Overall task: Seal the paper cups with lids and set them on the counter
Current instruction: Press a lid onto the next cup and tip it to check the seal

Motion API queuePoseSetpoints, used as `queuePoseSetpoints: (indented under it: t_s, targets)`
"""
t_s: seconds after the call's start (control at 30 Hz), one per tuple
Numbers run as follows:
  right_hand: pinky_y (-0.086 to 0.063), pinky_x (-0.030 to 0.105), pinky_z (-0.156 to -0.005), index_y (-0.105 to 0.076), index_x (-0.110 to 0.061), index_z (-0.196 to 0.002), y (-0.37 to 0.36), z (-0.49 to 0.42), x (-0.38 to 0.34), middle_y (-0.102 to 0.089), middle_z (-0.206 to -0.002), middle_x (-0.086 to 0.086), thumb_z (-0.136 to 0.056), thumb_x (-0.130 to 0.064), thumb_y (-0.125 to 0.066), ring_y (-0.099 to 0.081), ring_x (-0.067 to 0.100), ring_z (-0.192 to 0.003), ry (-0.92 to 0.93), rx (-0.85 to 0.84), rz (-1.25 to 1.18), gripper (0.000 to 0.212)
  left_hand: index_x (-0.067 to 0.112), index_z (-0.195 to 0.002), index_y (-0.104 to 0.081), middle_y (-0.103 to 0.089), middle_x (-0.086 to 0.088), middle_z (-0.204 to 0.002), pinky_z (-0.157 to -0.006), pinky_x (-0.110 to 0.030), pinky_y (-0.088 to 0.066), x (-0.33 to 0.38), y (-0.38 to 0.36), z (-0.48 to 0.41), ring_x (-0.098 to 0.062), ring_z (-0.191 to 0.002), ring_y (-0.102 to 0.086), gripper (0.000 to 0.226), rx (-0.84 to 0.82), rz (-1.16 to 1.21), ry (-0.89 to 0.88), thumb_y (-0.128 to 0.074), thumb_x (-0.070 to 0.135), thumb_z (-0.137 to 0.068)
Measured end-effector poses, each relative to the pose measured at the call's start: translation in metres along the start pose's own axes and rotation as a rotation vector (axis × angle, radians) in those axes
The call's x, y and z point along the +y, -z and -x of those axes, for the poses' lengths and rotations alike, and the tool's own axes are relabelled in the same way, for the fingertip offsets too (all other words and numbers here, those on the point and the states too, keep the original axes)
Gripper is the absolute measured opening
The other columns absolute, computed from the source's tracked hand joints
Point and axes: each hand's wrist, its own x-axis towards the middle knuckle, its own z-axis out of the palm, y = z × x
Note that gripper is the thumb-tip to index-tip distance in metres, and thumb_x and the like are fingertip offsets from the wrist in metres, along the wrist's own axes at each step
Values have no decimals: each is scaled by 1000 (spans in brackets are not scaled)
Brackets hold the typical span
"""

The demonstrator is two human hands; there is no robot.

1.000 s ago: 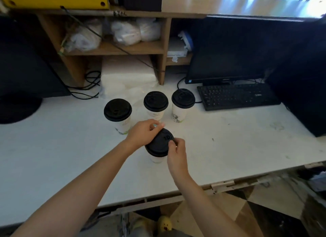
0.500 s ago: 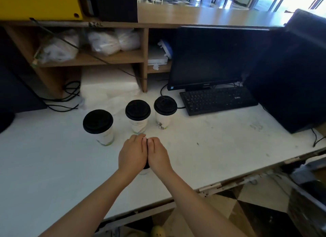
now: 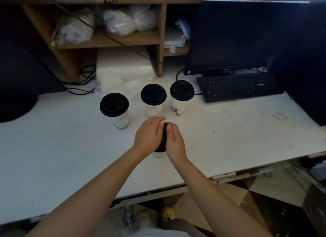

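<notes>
A white paper cup (image 3: pixel 158 154) stands on the white counter (image 3: pixel 229 139), topped by a black lid (image 3: pixel 163 139) that is mostly hidden. My left hand (image 3: pixel 149 136) covers the lid's left side and my right hand (image 3: pixel 173 141) its right side, both pressed down on it. Behind them stand three lidded cups in a row: a left one (image 3: pixel 115 109), a middle one (image 3: pixel 153 99) and a right one (image 3: pixel 181 96).
A black keyboard (image 3: pixel 238 86) and dark monitor (image 3: pixel 229 37) sit at the back right. A wooden shelf (image 3: pixel 109 41) holds white plastic bags (image 3: pixel 120 21). Black cables (image 3: pixel 82 83) lie at the back left beside a dark round base (image 3: pixel 15 106). The counter's front edge (image 3: pixel 220 176) is chipped.
My hands went from gripping the lid's edges to covering it from above; they have now parted slightly so a strip of black lid shows. The camera view shifted.
</notes>
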Motion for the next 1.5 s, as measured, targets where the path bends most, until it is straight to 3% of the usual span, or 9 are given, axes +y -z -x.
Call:
queuePoseSetpoints:
  t_s: [0.13, 0.37, 0.57, 0.8, 0.97, 1.07, 1.2, 1.3, 1.5]
  targets:
    - [-41, 18, -86, -40, -12, -132, -3, 17, 5, -49, -118, 0, -103, -27, -29, -50, 13, -108, -82, 63, -58, 34, 12, -127, -55, -59, -5, -124, -99, -28, -41, -7, 11, -13, -16, -116, -53, 33, -106, 312, -41, -41, 21, -99]
    - [-37, 23, -82, -42, -15, -123, 19, 19, 5, -51, -116, 2, -98, -30, -43, -50, 16, -104, -156, 41, 16, 29, 9, -109, -63, -66, -8, -105, -81, -35, -47, -13, 22, -26, -22, -96, -59, 30, 135, 132, 89, -41, 26, -98]
    - [-41, 31, -79, -60, -3, -106, 16, -21, -12, -65, -103, 12, -101, -24, -33, -58, 23, -95, 108, -118, 335, 34, 13, -110, -57, -59, 0, -94, -72, -29, -38, 2, -6, 14, -17, -87, -56, 33, 136, 239, 299, -31, 30, -99]
    - [-43, 18, -72, -63, -13, -104, 15, -24, -3, -64, -100, 2, -99, -25, -36, -58, 14, -92, -8, -157, 112, 29, 15, -113, -54, -61, -7, -100, -77, -38, -48, 7, -12, 15, -22, -90, -58, 34, 100, 188, 287, -26, 30, -100]
    - [-38, 33, -110, -54, -14, -130, 53, -19, 31, -56, -135, 2, -95, -8, -40, -49, 17, -128, -201, -472, -518, 38, 17, -136, -41, -54, -15, -128, -94, -45, -44, 5, 8, 8, -32, -119, -49, 45, -62, -47, 253, -29, 40, -99]
    - [-27, 34, -115, -38, -26, -137, 62, -7, 59, -43, -142, -9, -84, 13, -43, -36, 11, -137, -119, -604, -203, 66, 17, -138, -41, -50, -10, -138, -101, -43, -37, 22, 7, -4, -29, -129, -41, 50, -2, -204, 100, -30, 44, -98]
    - [-28, 20, -106, -19, -36, -140, 50, -14, 72, -29, -145, -12, -80, -14, -74, -29, 5, -134, -54, -701, 16, 85, 22, -141, -38, -45, -4, -144, -109, -47, -26, 36, -14, -10, -22, -135, -33, 53, -132, -500, 9, -21, 47, -98]
    - [-29, 9, -103, -18, -22, -147, 38, -28, 72, -29, -147, -13, -75, -19, -79, -29, 0, -134, -16, -725, 66, 95, 24, -140, -37, -45, -3, -142, -101, -48, -33, 32, -19, -11, -23, -132, -35, 50, -136, -548, 30, -19, 45, -98]
    - [-39, 26, -106, -30, -15, -143, 32, -43, 85, -46, -142, -3, -71, -19, -82, -43, 8, -128, 9, -735, 83, 89, 23, -137, -40, -48, -4, -136, -90, -44, -37, 31, -20, -11, -26, -125, -40, 47, -138, -560, 33, -23, 44, -98]
